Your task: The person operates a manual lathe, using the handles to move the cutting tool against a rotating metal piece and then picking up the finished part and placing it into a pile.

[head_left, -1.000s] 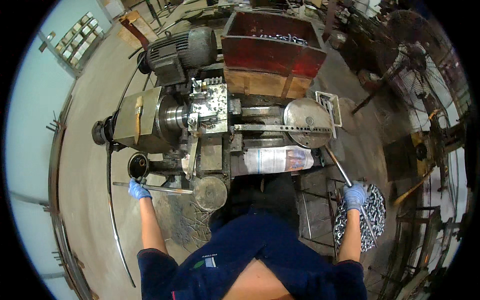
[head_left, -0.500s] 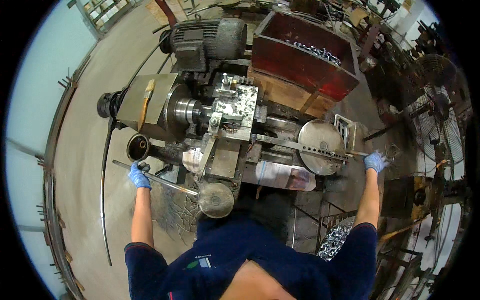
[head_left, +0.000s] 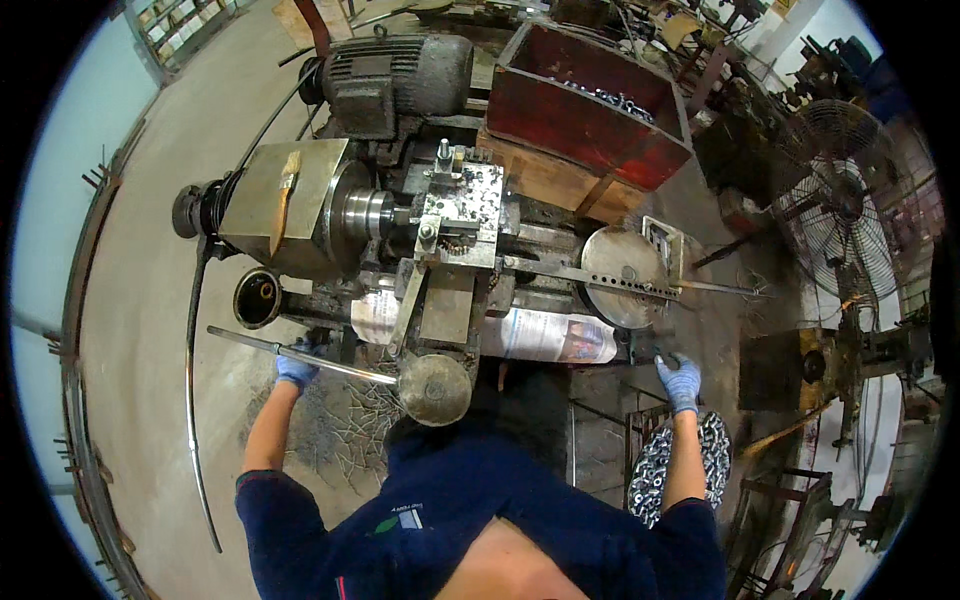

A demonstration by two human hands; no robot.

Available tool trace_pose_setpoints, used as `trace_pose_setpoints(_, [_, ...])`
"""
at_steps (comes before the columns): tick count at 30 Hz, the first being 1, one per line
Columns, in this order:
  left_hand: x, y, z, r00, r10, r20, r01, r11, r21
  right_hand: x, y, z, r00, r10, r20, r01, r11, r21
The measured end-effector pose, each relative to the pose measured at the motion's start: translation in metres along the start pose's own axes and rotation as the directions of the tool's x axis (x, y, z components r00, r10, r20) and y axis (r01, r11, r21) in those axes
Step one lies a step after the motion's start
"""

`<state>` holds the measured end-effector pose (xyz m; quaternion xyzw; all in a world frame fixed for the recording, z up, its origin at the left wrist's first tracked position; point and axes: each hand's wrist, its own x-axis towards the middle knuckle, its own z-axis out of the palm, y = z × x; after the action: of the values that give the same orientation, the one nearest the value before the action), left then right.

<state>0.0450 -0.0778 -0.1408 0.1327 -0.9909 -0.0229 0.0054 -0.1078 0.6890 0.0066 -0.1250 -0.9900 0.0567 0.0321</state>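
Note:
Both hands wear blue gloves. My left hand (head_left: 296,366) is at a long metal rod handle (head_left: 335,368) that slopes down to a round disc (head_left: 434,388) on the front of a lathe-like machine (head_left: 458,215). The rod partly covers the fingers, so their grip is unclear. My right hand (head_left: 680,384) is raised with its fingers apart, holding nothing. It is between the machine's front right side and a round container of shiny metal parts (head_left: 655,468), which my forearm partly hides. A perforated lever bar (head_left: 600,278) with a thin rod end (head_left: 722,288) crosses a larger disc (head_left: 622,300).
A red bin (head_left: 590,125) with small metal parts stands behind the machine, beside a motor (head_left: 398,85). A wooden-handled brush (head_left: 284,205) lies on the headstock cover. A cup-shaped container (head_left: 257,298) sits front left. A large fan (head_left: 835,200) stands at right.
My right hand has left the lever's rod end and moved down and inward, nearer the container of parts. My left hand has shifted right and slightly lower along the rod. The view has moved slightly.

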Motion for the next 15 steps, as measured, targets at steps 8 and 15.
trace_pose_setpoints(8, [-0.017, 0.019, 0.053, 0.926, -0.374, 0.06, 0.376, 0.926, -0.036, -0.04, -0.031, -0.016, 0.999, -0.046, 0.029, 0.038, 0.971, 0.237])
trace_pose_setpoints(15, [-0.01, 0.008, 0.002, 0.943, -0.174, 0.285, 0.173, 0.985, 0.029, -0.002, -0.144, -0.112, 0.929, -0.349, -0.125, 0.371, 0.853, 0.368])
